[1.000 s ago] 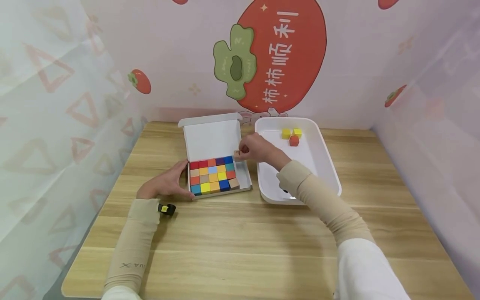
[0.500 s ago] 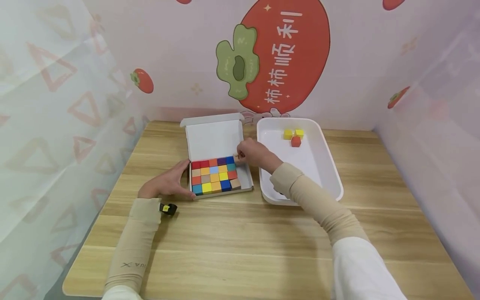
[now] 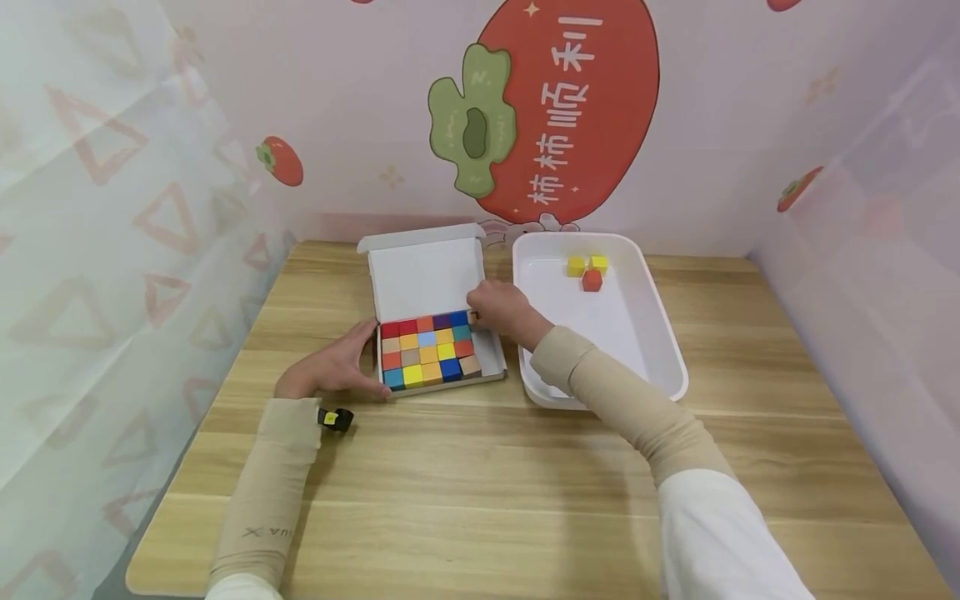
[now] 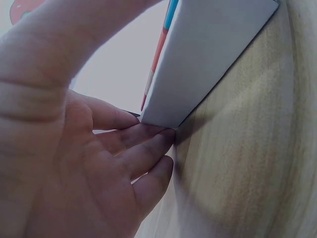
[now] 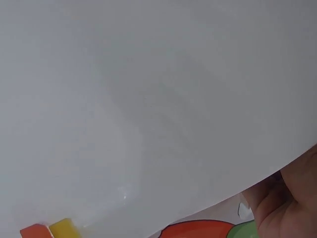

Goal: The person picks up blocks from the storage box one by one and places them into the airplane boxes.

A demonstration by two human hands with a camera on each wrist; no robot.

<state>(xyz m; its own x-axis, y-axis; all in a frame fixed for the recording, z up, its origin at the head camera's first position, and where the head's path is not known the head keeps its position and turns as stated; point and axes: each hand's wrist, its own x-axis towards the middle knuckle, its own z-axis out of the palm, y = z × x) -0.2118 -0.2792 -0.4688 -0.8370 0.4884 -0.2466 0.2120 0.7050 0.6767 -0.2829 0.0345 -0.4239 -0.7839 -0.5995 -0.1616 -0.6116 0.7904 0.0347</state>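
Note:
A white box lies with its lid raised at the back, and rows of coloured cubes fill most of it. My left hand holds the box at its left end, thumb at the front corner and fingers at the back. In the left wrist view its fingers touch the box wall. My right hand pinches a bare wooden block at the right end of the back row, beside a blue cube. The right fingertips are mostly hidden.
A white tray stands right of the box, under my right forearm. Two yellow cubes and a red cube lie near its back. Behind the wooden table rises a printed wall.
My right hand has lowered the wooden block and shifted slightly left, bringing it beside the blue cube in the back row. My left hand stays on the box.

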